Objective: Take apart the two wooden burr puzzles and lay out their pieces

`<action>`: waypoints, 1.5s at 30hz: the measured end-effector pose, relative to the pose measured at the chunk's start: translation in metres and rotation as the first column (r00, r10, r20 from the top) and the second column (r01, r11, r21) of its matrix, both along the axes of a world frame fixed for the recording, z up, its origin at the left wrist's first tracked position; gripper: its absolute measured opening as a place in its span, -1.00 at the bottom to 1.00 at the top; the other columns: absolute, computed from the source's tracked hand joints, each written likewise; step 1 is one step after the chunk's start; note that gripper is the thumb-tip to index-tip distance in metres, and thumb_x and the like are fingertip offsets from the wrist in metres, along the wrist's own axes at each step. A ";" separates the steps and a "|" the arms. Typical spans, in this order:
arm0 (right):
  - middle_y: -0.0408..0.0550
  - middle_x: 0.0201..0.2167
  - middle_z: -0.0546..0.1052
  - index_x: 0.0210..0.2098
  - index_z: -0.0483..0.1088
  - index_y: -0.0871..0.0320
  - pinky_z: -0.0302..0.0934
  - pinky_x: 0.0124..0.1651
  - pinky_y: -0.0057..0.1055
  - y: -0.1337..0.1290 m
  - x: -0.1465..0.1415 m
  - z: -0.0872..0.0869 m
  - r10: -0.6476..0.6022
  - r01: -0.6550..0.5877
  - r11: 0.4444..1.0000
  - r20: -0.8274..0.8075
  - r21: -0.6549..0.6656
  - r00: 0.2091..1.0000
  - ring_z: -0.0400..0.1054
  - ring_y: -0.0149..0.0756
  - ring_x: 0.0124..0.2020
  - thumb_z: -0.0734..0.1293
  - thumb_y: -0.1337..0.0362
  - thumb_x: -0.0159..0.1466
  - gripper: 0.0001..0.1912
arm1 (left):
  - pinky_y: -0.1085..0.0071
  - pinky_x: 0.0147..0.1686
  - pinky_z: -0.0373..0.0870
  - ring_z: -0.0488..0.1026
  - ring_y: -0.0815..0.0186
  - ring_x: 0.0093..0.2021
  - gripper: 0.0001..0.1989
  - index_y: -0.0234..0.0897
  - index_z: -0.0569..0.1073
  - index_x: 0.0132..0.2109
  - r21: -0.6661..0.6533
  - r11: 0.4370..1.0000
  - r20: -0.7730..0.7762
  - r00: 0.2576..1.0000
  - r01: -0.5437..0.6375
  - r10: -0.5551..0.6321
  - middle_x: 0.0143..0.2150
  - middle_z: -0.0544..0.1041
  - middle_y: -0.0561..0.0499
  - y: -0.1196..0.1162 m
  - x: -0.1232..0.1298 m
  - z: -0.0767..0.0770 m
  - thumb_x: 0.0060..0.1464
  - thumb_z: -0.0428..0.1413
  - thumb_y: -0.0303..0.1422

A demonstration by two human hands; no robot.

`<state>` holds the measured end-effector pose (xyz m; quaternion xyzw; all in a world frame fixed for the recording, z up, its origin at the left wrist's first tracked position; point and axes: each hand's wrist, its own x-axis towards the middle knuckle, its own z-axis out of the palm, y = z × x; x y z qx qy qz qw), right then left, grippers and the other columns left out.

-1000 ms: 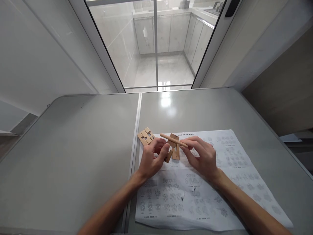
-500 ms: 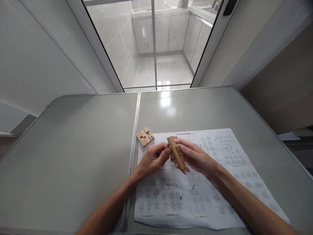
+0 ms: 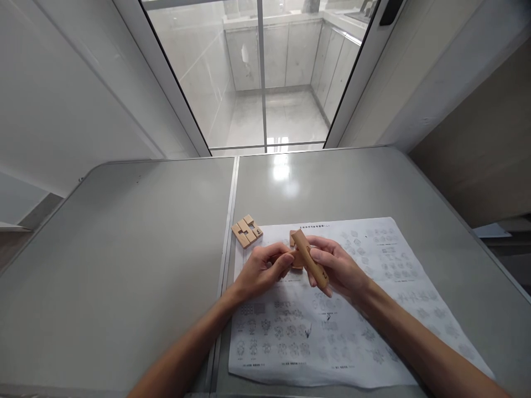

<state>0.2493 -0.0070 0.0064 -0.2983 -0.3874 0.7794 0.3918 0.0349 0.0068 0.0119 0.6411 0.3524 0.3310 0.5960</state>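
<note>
Above a printed paper sheet (image 3: 352,354), my right hand (image 3: 338,268) grips a long wooden piece (image 3: 310,258) that slants down to the right and has dark marks on it. My left hand (image 3: 267,271) pinches another wooden piece (image 3: 297,260), partly hidden behind the long one. Whether the two pieces touch or interlock cannot be made out. Several light wooden blocks (image 3: 246,231) lie grouped in a flat square by the sheet's upper left corner, one with a dark mark.
The grey table (image 3: 124,265) has a metal seam (image 3: 226,243) running front to back, left of the sheet. Beyond the far edge stands a glass door (image 3: 290,110) with a pale frame.
The long wooden piece has shifted right and down with my right hand's fingers. More of the piece in my left hand now shows. The grouped blocks have not moved.
</note>
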 end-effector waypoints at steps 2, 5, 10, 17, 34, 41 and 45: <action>-0.16 -0.60 0.59 0.02 0.52 0.16 0.15 -0.77 -0.56 0.000 0.000 -0.002 -0.008 0.008 1.000 -0.009 -0.004 1.000 0.22 -0.48 -0.83 0.50 -0.02 0.35 -0.57 | 0.46 -0.45 0.22 0.28 0.41 -0.49 -0.51 -0.29 0.46 -0.29 0.019 1.000 0.001 1.000 0.017 -0.017 -0.50 0.39 0.09 0.000 0.000 0.000 0.40 0.09 0.06; -0.18 -0.57 0.60 -0.03 0.56 0.17 0.28 -0.70 -0.55 -0.001 0.000 -0.003 -0.032 0.033 0.999 -0.051 0.008 0.998 0.29 -0.49 -0.80 0.53 0.04 0.33 -0.63 | 0.48 -0.43 0.25 0.32 0.41 -0.47 -0.53 -0.31 0.48 -0.28 0.042 0.998 0.005 0.999 0.037 -0.037 -0.48 0.42 0.07 0.000 0.000 0.001 0.43 0.09 0.01; -0.16 -0.53 0.60 -0.03 0.59 0.16 0.25 -0.71 -0.60 -0.003 0.001 -0.007 -0.022 0.022 1.000 -0.108 -0.002 0.994 0.51 -0.36 -0.67 0.56 0.06 0.31 -0.63 | 0.49 -0.43 0.26 0.33 0.43 -0.48 -0.55 -0.32 0.50 -0.26 0.046 0.998 0.036 0.998 0.050 -0.052 -0.49 0.43 0.07 0.000 -0.001 0.002 0.43 0.10 -0.02; -0.20 -0.57 0.53 -0.03 0.58 0.13 0.11 -0.72 -0.58 -0.002 0.002 -0.018 -0.070 0.069 0.998 -0.110 -0.012 0.991 0.43 -0.39 -0.70 0.55 -0.05 0.31 -0.58 | 0.51 -0.45 0.25 0.29 0.47 -0.52 -0.56 -0.32 0.49 -0.27 0.044 0.998 0.071 0.997 0.033 -0.036 -0.52 0.40 0.11 -0.002 0.000 0.005 0.44 0.10 -0.04; -0.32 -0.80 0.36 -0.29 0.46 0.03 -0.08 -0.60 -0.44 -0.003 0.000 -0.025 0.113 -0.106 0.992 -0.116 0.068 0.987 0.02 -0.48 -0.85 0.45 -0.40 0.19 -0.40 | 0.54 -0.49 0.24 0.26 0.52 -0.60 -0.66 -0.30 0.48 -0.29 0.265 0.964 0.117 0.993 -0.035 0.004 -0.58 0.39 0.17 -0.015 0.012 0.009 0.46 0.10 -0.21; -0.40 -0.84 0.11 -0.25 0.56 -0.07 -0.11 -0.59 -0.40 0.001 0.013 -0.028 -0.178 0.184 0.982 -0.149 0.033 0.973 -0.20 -0.44 -0.79 0.44 -0.20 0.32 -0.64 | 0.52 -0.55 0.16 0.20 0.50 -0.62 -0.61 -0.27 0.42 -0.34 0.234 0.957 0.067 0.984 -0.173 0.162 -0.61 0.33 0.17 -0.017 0.010 0.003 0.47 0.07 -0.16; -0.41 -0.76 -0.04 -0.24 0.56 -0.10 -0.19 -0.61 -0.38 0.011 0.024 -0.009 -0.395 0.401 0.913 -0.081 0.077 0.915 -0.37 -0.44 -0.74 0.42 -0.12 0.35 -0.73 | 0.50 -0.53 0.18 0.20 0.47 -0.60 -0.57 -0.26 0.40 -0.34 0.162 0.953 0.029 0.966 -0.257 0.256 -0.60 0.31 0.17 -0.012 0.007 -0.001 0.48 0.04 -0.10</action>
